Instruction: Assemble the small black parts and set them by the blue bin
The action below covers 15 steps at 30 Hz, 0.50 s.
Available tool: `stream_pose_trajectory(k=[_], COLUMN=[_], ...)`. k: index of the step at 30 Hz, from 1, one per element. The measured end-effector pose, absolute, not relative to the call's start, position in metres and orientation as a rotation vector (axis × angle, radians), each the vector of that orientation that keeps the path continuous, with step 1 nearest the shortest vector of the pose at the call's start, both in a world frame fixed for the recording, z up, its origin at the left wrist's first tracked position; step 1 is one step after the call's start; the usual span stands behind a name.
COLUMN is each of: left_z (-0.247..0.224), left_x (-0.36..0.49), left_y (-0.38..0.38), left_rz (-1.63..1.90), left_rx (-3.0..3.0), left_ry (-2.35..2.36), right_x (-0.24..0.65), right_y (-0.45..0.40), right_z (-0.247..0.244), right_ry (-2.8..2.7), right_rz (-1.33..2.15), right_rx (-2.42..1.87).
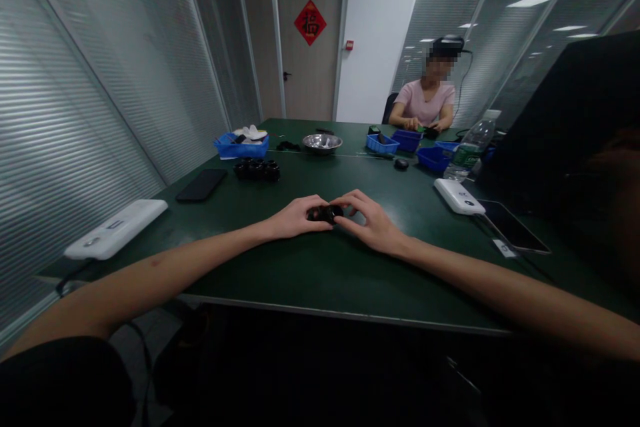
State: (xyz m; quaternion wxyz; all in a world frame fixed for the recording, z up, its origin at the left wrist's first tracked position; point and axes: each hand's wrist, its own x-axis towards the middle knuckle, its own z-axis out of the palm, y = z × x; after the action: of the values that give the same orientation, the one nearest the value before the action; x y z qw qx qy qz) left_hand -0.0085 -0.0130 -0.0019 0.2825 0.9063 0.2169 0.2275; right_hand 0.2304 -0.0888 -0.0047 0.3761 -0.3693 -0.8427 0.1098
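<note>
A small, glossy black part [325,214] with rounded ends is between my hands over the middle of the green table [320,267]. My left hand [301,215] closes on its left side, thumb at the near side and fingers at the far side. On its right end, my right hand [367,220] pinches with thumb and fingertips. The fingers cover much of the part, so its exact kind cannot be made out. A cluster of similar-looking black round pieces [257,169] lies beyond my left hand.
A black phone [202,185] and white power bank [117,229] lie left; another power bank [457,197], phone [515,225] and water bottle [470,149] are right. Beyond are a metal bowl [323,144], blue trays [242,147] and a seated person [427,101]. A dark shape [565,120] blocks the right.
</note>
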Motion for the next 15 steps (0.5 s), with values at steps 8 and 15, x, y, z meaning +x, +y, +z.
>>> stream_pose_trajectory(k=[8,15], left_z=[-0.0011,-0.0006], left_x=[-0.0081,-0.0079], left_y=[-0.0145,-0.0151], left_rz=[0.606,0.612], left_rx=[2.428,2.454], left_ry=[0.599,0.591], right_x=[0.2283,0.2273], right_y=[-0.091,-0.0933], right_z=[-0.002,-0.0006], right_ry=[-2.149,-2.206], right_rz=[0.282,0.27], right_rx=[-0.924,-0.853])
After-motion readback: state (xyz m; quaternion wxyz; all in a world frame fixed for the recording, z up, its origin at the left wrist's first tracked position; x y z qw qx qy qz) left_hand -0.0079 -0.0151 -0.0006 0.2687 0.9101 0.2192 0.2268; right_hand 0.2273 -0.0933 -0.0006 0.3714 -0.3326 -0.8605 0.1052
